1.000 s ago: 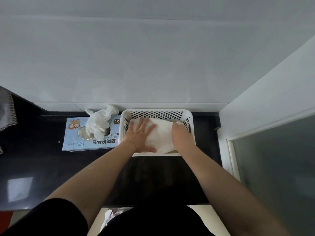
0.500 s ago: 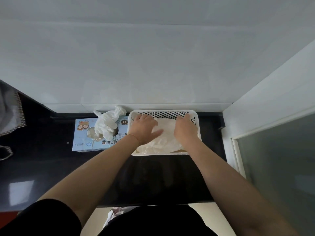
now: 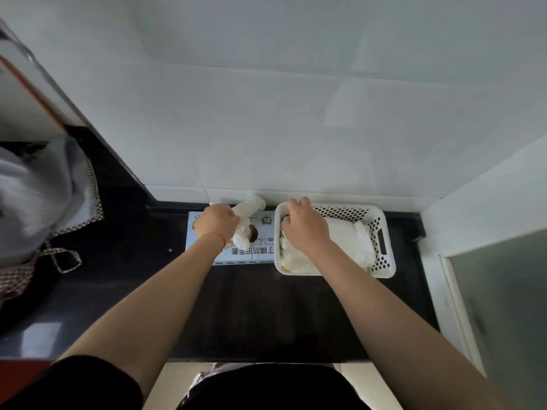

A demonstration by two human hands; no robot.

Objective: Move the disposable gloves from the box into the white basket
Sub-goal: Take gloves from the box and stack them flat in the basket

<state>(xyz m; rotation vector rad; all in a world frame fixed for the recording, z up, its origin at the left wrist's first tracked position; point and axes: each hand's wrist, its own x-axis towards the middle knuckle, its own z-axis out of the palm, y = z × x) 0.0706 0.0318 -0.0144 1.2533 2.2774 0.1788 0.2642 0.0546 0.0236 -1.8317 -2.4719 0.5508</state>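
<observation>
While the left hand [image 3: 217,224] sits over the box [image 3: 229,238], its fingers are curled round a white glove [image 3: 247,216] that sticks up out of the box's top opening. The glove's free end points toward the back wall [image 3: 266,113], and its lower part runs down into the dark opening. A thin red band [image 3: 220,236] circles the left wrist.

The right hand [image 3: 305,229] is at the basket [image 3: 381,241], over its near-left part. Its fingers are bent at the basket's far-left rim; whether they grip the rim or the gloves beneath cannot be told. A pile of gloves [image 3: 352,242] lies inside the basket, filling most of its floor and partly covered by the right hand.

The box is pale blue, lies flat, and bears printed characters and an "XL" mark. It stands just left of the basket, the two touching or nearly so. The basket is white, with perforated walls and a slot handle on its right side. Both stand on the black counter [image 3: 133,276], close against the wall.

At the far left, a grey cloth [image 3: 35,196] with a checked border lies on the counter, well apart from the box. To the right of the basket rises a white frame with a frosted glass panel [image 3: 500,306].
</observation>
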